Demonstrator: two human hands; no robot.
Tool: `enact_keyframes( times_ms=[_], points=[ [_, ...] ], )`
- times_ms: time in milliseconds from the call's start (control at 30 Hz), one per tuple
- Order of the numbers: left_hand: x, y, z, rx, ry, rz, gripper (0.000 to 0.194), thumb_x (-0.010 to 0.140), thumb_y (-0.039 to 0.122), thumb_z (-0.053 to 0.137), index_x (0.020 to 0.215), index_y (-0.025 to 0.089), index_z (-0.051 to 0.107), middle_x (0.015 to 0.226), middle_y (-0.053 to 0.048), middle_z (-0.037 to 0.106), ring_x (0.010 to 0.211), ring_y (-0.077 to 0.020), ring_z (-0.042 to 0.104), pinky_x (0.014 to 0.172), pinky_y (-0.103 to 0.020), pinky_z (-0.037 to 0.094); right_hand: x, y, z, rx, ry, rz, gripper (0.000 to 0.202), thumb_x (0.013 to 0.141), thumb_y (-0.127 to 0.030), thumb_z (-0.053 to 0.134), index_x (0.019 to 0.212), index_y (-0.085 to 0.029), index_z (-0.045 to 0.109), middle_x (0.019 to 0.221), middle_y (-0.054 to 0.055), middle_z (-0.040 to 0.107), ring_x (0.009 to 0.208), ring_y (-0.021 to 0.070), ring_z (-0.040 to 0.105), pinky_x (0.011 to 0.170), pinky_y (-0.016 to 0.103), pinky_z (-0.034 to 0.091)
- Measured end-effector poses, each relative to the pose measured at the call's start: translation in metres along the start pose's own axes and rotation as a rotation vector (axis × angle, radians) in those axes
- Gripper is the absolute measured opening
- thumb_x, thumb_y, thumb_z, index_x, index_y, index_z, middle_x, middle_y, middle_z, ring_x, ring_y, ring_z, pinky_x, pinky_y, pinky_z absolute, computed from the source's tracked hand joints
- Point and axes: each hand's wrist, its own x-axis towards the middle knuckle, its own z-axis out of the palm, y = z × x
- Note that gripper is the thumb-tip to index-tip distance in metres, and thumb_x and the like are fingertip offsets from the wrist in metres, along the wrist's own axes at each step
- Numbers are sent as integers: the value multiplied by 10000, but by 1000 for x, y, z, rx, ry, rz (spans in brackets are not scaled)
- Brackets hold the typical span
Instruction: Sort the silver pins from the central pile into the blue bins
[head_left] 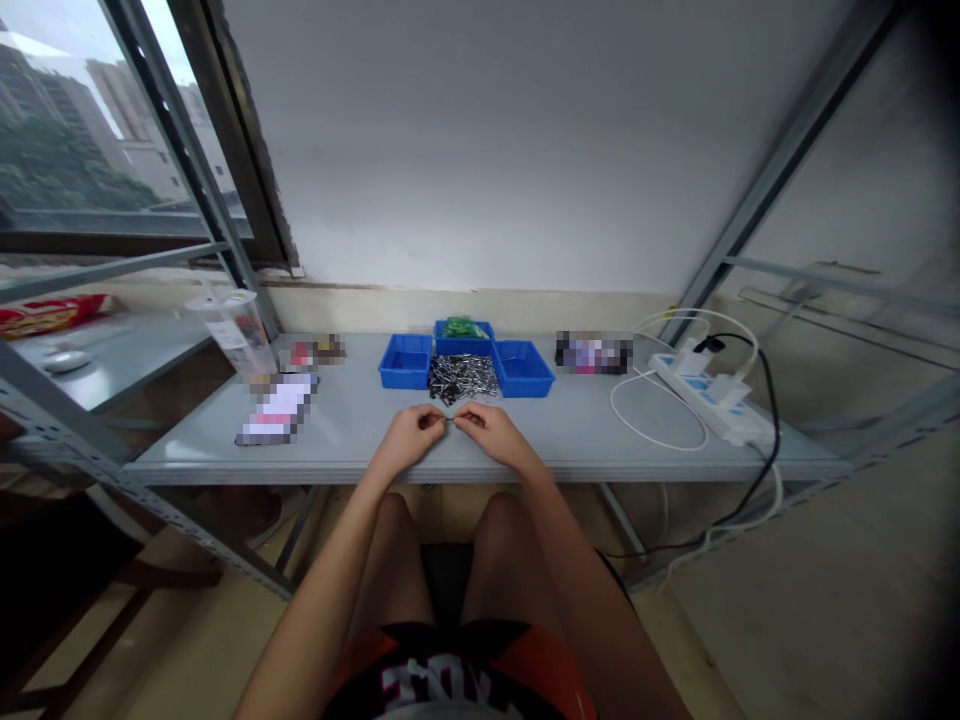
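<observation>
My left hand (417,432) and my right hand (486,428) meet over the front of the table, both closed in a pinch. Between the fingertips spans a small thin dark piece (450,419), too small to name exactly. Just beyond the fingers lies a heap of small metal parts (469,377), silvery and slender like screws or pins, with darker ones at its left side. Three blue bins frame the heap: a left bin (406,381), a right bin (527,384) and a back bin (489,331). Green material (461,327) sits in the back one.
On the grey table (360,440), a blurred phone-like slab (277,410) and a plastic cup (238,335) stand left. A blurred item (594,353) lies right of the bins. Farther right are a white power strip (709,400) and looping cables. Metal posts border both sides.
</observation>
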Motion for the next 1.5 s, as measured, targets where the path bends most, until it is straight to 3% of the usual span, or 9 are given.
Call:
enact_keyframes(
  times_ms=[567,800,1500],
  points=[
    [0,-2,1,0,-7,31,204,786,253,504,794,122,660,751,-38,667,697,-153,572,662,-238,427,0,2,1,1,23,-3,140,855,-278,535,840,-187,640,795,7,658,725,131,573,700,249,420],
    [1,-4,1,-25,2,18,227,784,246,511,877,123,678,781,-47,686,708,-159,591,678,-245,439,0,2,0,1,16,-7,151,861,-288,527,846,-190,641,806,9,658,724,136,571,708,257,420],
    [-1,-1,0,-13,-9,10,228,790,278,497,820,127,665,774,-44,679,707,-158,578,667,-236,425,0,1,0,-11,20,-1,165,859,-295,522,842,-185,644,808,9,661,725,133,569,699,249,417]
  ],
)
